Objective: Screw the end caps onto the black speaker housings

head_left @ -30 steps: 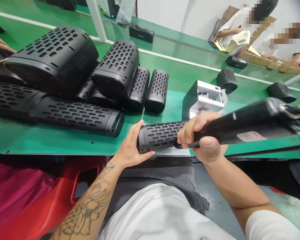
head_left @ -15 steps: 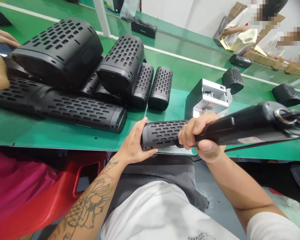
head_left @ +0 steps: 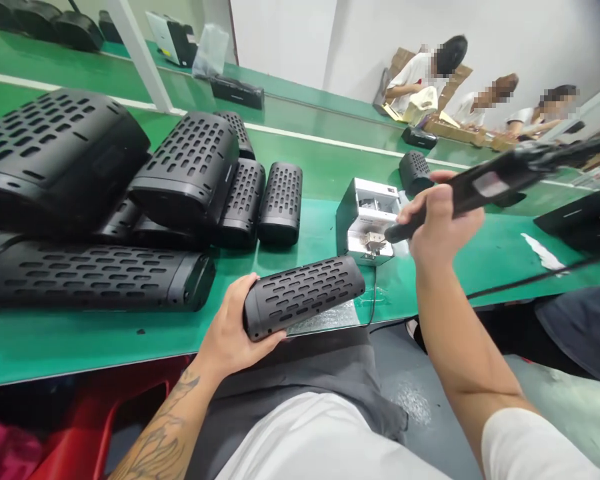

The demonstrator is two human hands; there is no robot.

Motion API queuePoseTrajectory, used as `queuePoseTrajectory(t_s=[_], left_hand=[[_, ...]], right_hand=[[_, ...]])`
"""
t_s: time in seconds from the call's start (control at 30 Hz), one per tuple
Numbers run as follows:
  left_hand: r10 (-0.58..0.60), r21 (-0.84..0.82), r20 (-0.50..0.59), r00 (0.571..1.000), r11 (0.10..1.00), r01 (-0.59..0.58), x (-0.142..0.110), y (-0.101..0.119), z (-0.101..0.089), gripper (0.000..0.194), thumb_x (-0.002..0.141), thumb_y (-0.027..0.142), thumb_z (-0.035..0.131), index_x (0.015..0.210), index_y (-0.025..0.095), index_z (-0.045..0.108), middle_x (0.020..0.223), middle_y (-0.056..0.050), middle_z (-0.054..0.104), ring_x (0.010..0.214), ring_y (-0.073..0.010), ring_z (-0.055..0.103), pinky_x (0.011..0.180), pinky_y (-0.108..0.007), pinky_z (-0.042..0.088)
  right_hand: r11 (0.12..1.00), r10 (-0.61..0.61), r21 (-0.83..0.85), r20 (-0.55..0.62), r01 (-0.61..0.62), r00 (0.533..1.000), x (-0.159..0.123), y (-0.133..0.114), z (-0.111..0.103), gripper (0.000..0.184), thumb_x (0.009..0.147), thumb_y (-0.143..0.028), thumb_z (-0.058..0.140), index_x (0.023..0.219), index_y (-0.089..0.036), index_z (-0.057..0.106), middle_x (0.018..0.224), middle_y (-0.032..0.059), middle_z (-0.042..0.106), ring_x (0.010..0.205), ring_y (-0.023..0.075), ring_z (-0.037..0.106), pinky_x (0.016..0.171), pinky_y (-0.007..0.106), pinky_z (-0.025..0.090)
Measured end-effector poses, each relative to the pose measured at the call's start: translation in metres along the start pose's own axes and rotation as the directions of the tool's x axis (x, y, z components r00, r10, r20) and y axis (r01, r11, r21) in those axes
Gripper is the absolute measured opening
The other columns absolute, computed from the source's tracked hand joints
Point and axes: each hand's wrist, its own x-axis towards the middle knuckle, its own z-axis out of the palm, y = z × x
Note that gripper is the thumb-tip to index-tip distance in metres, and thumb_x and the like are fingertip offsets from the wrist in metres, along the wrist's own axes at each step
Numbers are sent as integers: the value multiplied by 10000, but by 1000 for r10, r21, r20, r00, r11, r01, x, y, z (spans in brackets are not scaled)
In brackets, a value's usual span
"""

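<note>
My left hand (head_left: 233, 333) grips the near left end of a black speaker housing (head_left: 305, 293) with rows of slots, its right end tilted up from the table. In my right hand (head_left: 440, 217) is a black electric screwdriver (head_left: 490, 183), held nearly level, its nose pointing left. That nose is just at the front of a white and grey screw feeder (head_left: 370, 217), by the small metal block on it. Whether the bit touches the block, I cannot tell.
Stacked to the left are several black speaker housings (head_left: 190, 160). A bubble-wrap sheet (head_left: 330, 319) lies under the held one. Another housing (head_left: 414, 172) stands behind the feeder. A red chair (head_left: 87, 427) is at lower left. Co-workers (head_left: 415, 73) sit across the line.
My right hand has lifted the screwdriver off the housing and carried it up and right to the screw feeder. My left hand still holds the housing, now tilted. The view has shifted.
</note>
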Motion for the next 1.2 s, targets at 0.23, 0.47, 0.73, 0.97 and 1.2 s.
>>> queuePoseTrajectory(t_s=[0.23,0.47,0.73,0.97,1.2], left_hand=[[13,-1,-46,999,1000,-13,-1,-2,1,1215,967,529,1010,1950,337,321,1737,-210,661,1582,-491,754,1316,-667,681],[18,-7,-46,999,1000,-18,0,-2,1,1192,979,526,1000,1949,334,334,1736,-208,662,1570,-485,759,1307,-677,688],[2,-20,-24,1000,1000,-3,1,2,4,1286,927,534,1040,1949,324,288,1782,-216,616,1632,-483,716,1321,-656,682],[23,-79,-41,999,997,-26,2,2,9,1327,916,567,1061,1964,339,281,1818,-207,600,1651,-473,704,1339,-652,674],[-7,-138,-37,999,990,2,2,2,14,1340,915,612,1065,1975,348,290,1854,-210,588,1699,-491,669,1355,-683,663]], right_hand=[[997,-71,6,-87,71,994,2,61,-14,581,933,-785,1005,922,-278,719,594,-100,663,409,138,588,444,304,538],[999,-33,-3,-37,33,999,-9,43,-14,558,920,-759,1028,951,-267,767,600,-91,678,429,148,618,454,308,560],[951,-62,307,114,24,992,-55,-48,26,405,1007,-664,1003,1078,-301,840,633,-76,682,405,170,608,445,344,586],[862,-8,439,510,-253,860,-108,-76,90,414,1028,-696,976,1170,-345,808,686,-82,749,420,156,623,505,356,632],[848,-20,438,591,-299,807,-134,-44,122,319,1080,-601,923,1193,-329,802,642,-82,699,398,171,582,427,345,574]])
